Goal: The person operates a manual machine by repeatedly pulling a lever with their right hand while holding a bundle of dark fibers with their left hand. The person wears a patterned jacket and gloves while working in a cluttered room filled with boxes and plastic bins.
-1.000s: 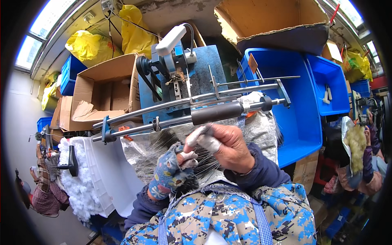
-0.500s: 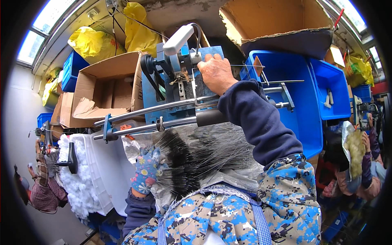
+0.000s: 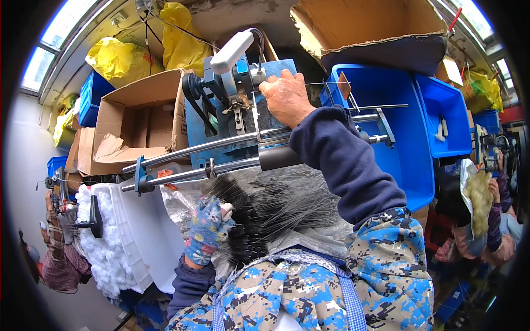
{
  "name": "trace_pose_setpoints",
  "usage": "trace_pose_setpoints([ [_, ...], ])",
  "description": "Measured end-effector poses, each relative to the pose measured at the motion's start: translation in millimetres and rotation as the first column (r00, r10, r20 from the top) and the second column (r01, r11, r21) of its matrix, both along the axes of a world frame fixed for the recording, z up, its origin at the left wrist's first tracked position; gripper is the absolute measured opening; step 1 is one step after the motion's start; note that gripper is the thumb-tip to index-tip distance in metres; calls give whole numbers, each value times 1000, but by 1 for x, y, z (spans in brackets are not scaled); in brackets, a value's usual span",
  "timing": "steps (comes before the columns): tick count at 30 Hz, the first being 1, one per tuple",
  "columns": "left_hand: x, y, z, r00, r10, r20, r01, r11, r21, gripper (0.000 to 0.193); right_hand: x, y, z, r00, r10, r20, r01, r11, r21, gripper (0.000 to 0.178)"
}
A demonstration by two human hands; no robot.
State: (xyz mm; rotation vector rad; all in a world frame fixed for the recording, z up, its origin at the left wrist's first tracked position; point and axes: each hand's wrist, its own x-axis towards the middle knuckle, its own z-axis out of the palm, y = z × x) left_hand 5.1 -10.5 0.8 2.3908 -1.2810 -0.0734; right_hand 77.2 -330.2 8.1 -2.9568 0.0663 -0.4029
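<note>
Black-tufted wires (image 3: 259,207), one loose bundle: lying across the silvery sheet (image 3: 178,201), on the person's side of the dark roller (image 3: 279,158), tufts pointing left. Left hand (image 3: 208,223), floral-gloved: hanging just beside the tufts, wrist low, fingers curling upward; whether they are gripping any wire, cannot tell. Right hand (image 3: 288,97), bare: reaching forward across the metal rails (image 3: 218,148) to the blue machine (image 3: 225,124), back facing up, knuckles bending, navy sleeve (image 3: 350,171) covering the roller's right end; fingertips hiding from view, leaving its grip impossible to tell.
</note>
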Motion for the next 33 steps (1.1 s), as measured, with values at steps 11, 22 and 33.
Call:
trace_pose_setpoints([
  [11,-6,-15,4,999,-9,-54,7,999,-34,43,-1,0,1,1000,-15,-28,16,998,64,16],
  [22,-6,-8,-3,999,53,7,-53,998,-43,42,-6,-9,0,982,-163,-93,165,986,18,24],
  [33,-2,-22,2,1000,23,-17,-25,989,-148,38,-51,-5,10,984,-119,-130,129,989,74,56],
])
